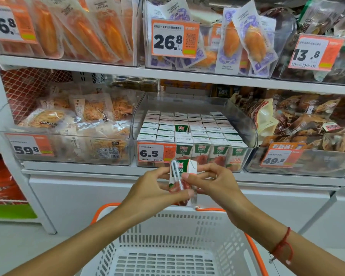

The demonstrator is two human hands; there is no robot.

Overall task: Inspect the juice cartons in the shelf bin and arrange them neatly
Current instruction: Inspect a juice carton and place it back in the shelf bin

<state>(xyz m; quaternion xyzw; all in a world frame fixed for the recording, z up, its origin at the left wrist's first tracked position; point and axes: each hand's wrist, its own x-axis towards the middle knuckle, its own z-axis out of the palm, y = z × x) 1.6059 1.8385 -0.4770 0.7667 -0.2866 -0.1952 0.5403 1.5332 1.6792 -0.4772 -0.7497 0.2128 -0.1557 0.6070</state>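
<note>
A small green and white juice carton (182, 177) with a straw taped to its side is held upright in front of the shelf, above the basket. My left hand (149, 189) grips its left side. My right hand (211, 184) pinches its right side and top corner. Behind it, the clear shelf bin (245, 124) holds several rows of the same cartons (189, 132), tops up. One gap in the third column shows a carton face (181, 128). A 6.5 price tag (156, 153) hangs on the bin's front.
A white basket with orange rim (167, 246) sits below my arms. Clear bins of packaged snacks (68, 124) stand left and right (307, 128) of the juice bin. The upper shelf (167, 73) carries more packets and price tags.
</note>
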